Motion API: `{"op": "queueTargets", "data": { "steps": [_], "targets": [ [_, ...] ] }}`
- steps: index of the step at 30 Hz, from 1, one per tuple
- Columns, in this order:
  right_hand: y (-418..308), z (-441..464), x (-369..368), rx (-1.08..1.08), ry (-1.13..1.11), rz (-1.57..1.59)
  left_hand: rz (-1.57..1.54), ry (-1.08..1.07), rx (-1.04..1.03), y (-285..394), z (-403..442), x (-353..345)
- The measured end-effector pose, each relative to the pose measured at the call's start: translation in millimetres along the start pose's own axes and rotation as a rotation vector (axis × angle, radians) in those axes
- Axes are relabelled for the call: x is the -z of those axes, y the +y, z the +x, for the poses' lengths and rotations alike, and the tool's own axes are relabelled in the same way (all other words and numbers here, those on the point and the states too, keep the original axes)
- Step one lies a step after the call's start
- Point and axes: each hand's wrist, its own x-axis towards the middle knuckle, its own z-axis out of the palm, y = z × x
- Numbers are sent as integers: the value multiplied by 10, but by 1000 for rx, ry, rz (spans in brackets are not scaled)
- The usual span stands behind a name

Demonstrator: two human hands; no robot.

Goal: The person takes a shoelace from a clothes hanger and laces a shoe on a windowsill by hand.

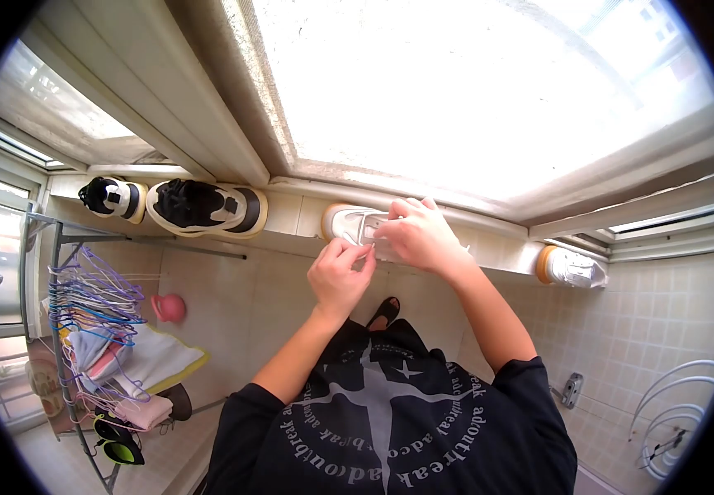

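Note:
A white sneaker (pixel 340 221) with a tan sole edge rests on the tiled ledge below the window. My left hand (pixel 341 275) is at its near side, with thumb and fingertips pinched together on a thin white shoelace (pixel 362 224). Over the front part of the same sneaker, my right hand (pixel 420 234) bends its fingers down and closes them at the lace. The fingertips of both hands almost meet. Much of the sneaker's front is hidden under my right hand.
Left along the ledge (pixel 288 210) are a large black-and-cream sneaker (pixel 245 213) and a smaller one (pixel 134 200). Another white sneaker (pixel 570 268) is at the right. A metal rack with hangers (pixel 93 285) and cloths stands left, near a pink object (pixel 170 308). White hoops (pixel 675 412) are at lower right.

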Motion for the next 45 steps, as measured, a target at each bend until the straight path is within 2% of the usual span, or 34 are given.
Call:
{"op": "queueTargets", "data": {
  "steps": [4, 7, 13, 16, 19, 22, 28, 31, 35, 36, 41, 43, 45],
  "targets": [
    [70, 180, 42, -2, -233, -37, 21, 21, -44, -20, -7, -5],
    [17, 279, 133, -97, -333, -32, 19, 30, -67, -56, -12, -23],
    [82, 302, 37, 27, -283, 37, 41, 52, -141, -88, 3, -43],
    [106, 247, -68, 64, -191, 77, 56, 43, -162, -100, 17, -47],
    [110, 191, -59, 201, -80, -13, 78, 18, -177, -102, 34, -13],
    [26, 131, 22, 236, 61, -79, 90, -8, -168, -63, 52, 26],
    [-5, 56, 147, 82, 144, -217, 64, -33, -179, -80, 86, 65],
    [-16, -11, 296, -73, 237, -99, 56, -54, -177, -96, 107, 78],
    [-61, -106, 559, -223, 403, -82, 43, -78, -179, -84, 137, 114],
    [3, -120, 586, -172, 525, -114, 39, -83, -183, -84, 142, 121],
    [59, -329, 1117, -336, 776, 399, 45, -139, -181, -111, 141, 170],
    [140, -445, 1300, -268, 893, 659, 48, -152, -185, -110, 151, 181],
    [207, -675, 1526, -167, 889, 905, 52, -163, -185, -103, 158, 197]
  ]
}}
